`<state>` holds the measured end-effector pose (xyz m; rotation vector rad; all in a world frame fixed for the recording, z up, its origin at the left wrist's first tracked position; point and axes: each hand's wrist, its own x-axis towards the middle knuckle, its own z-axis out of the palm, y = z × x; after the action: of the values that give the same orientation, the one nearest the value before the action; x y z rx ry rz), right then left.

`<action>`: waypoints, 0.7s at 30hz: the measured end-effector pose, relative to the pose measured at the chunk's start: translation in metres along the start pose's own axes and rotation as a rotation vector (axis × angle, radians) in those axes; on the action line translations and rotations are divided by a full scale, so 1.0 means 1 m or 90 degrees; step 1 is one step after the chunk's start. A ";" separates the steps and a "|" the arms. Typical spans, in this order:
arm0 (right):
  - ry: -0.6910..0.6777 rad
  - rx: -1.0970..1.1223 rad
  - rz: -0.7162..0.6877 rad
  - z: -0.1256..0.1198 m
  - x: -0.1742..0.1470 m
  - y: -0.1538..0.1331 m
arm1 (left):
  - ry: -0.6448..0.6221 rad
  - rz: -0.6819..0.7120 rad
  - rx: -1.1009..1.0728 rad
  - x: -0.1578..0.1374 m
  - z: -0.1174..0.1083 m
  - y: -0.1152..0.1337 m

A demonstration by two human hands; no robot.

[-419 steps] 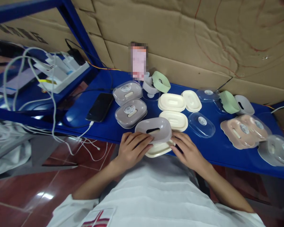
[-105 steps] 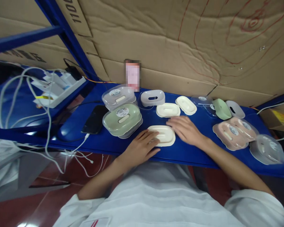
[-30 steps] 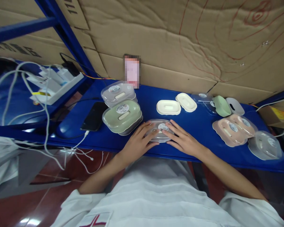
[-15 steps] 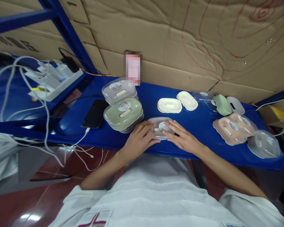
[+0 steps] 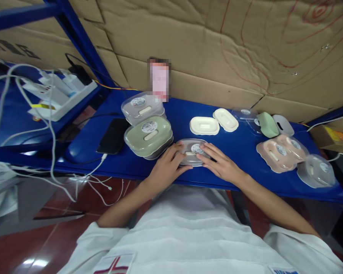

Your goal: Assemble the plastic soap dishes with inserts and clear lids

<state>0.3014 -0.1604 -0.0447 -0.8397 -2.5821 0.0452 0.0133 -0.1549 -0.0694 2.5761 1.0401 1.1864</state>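
Note:
A grey soap box (image 5: 191, 163) with a clear lid and a round sticker lies near the front edge of the blue table. From its left end my left hand (image 5: 167, 164) grips it, fingers over the lid and thumb along the near side. My right hand (image 5: 224, 165) holds the other end, its fingers reaching across the lid by the sticker. Two cream oval trays, one flat (image 5: 204, 131) and one angled (image 5: 225, 120), lie just behind the box. Left of my left hand, a green lidded soap box (image 5: 149, 142) sits stacked on a grey one.
Behind the green box is another grey soap box (image 5: 141, 104). At right lie pink soap boxes (image 5: 277, 161), a grey one (image 5: 316, 171), clear lids (image 5: 246, 116), and a green base (image 5: 268, 125). A phone (image 5: 112, 136), cables and a power strip (image 5: 74, 102) are left.
Both hands keep hold of the grey soap box, with only slight finger shifts. The view has moved a little; the other things stay in place.

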 end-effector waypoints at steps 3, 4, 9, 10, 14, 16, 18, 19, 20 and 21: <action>0.004 0.028 0.027 0.000 0.003 -0.001 | 0.008 0.022 0.010 0.000 0.000 0.000; 0.004 0.042 0.036 0.001 0.003 -0.001 | 0.009 0.029 0.009 0.000 -0.001 0.000; 0.017 0.049 0.016 0.002 0.003 -0.002 | -0.004 0.008 -0.057 0.002 -0.003 0.001; 0.018 0.040 0.013 0.002 0.002 -0.002 | -0.009 -0.002 -0.073 0.003 -0.004 0.001; 0.020 0.047 0.013 0.002 0.000 -0.002 | -0.028 -0.015 -0.090 0.004 -0.006 0.001; 0.028 0.059 0.023 0.002 0.000 0.000 | -0.038 -0.017 -0.086 0.004 -0.006 0.001; 0.027 0.066 0.045 0.002 0.001 0.002 | -0.046 -0.018 -0.079 0.004 -0.006 0.000; 0.024 0.067 0.055 0.002 0.000 0.003 | -0.048 -0.016 -0.075 0.004 -0.006 0.000; 0.022 0.069 0.063 0.002 0.000 0.005 | -0.050 -0.013 -0.071 0.004 -0.006 0.000; 0.023 0.072 0.067 0.002 0.000 0.005 | -0.051 -0.009 -0.066 0.003 -0.006 0.000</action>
<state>0.3039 -0.1560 -0.0473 -0.9240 -2.4750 0.2027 0.0109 -0.1537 -0.0633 2.5112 0.9532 1.0931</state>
